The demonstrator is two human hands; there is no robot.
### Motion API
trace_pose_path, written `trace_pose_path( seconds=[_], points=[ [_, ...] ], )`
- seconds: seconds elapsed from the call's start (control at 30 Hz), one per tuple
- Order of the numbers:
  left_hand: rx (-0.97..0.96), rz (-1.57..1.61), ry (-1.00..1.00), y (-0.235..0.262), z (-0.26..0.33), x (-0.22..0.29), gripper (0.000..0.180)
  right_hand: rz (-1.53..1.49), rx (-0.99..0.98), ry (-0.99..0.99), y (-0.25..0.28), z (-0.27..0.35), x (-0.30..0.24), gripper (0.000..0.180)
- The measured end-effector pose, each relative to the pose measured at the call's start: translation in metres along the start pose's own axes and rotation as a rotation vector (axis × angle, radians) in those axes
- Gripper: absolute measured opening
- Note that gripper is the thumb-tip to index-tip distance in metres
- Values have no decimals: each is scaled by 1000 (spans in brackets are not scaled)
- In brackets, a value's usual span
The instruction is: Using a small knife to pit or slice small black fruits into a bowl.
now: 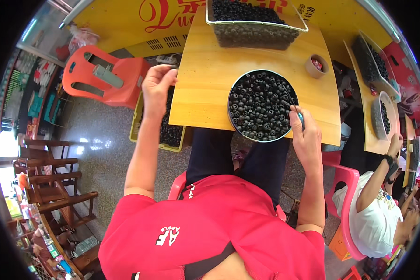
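A round bowl [229, 108] full of small, round black fruits [261, 105] with ring-like ends stands at the near edge of the wooden table [200, 93]. At the bowl's right rim, my right hand [308, 140] is closed round a thin metal tool with a blue handle [300, 122]. The tool's shaft points over the fruits. My left hand [157, 86] is raised beside the table's left edge, thumb and fingers pinched together. Whatever is between those fingertips is too small to make out. Below that hand, a yellow crate [182, 144] holds more dark fruits.
A clear tub [256, 37] of black fruits and a small cup [316, 66] stand farther back on the table. An orange chair [121, 70] is at the left. On the right, a person in white [373, 214] works beside another bowl [381, 116]. Wooden stools [56, 182] stand lower left.
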State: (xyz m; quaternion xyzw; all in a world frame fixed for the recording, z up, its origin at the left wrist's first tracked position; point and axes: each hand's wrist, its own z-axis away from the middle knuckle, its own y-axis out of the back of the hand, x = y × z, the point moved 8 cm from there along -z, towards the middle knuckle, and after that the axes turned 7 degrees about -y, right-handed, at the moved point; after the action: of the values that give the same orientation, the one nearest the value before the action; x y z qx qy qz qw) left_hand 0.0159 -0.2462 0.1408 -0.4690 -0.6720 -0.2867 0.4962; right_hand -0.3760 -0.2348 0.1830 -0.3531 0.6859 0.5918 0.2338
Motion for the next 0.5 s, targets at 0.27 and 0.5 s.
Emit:
trace_pose_path(
  seconds=[0.27, 0.5],
  points=[
    [-66, -467, -113, 14, -1, 1, 22, -129, -31, -75, -5, -4, 3, 26],
    [-931, -295, -425, -185, 67, 53, 14, -222, -49, -121, -1, 1, -1, 25]
  ],
)
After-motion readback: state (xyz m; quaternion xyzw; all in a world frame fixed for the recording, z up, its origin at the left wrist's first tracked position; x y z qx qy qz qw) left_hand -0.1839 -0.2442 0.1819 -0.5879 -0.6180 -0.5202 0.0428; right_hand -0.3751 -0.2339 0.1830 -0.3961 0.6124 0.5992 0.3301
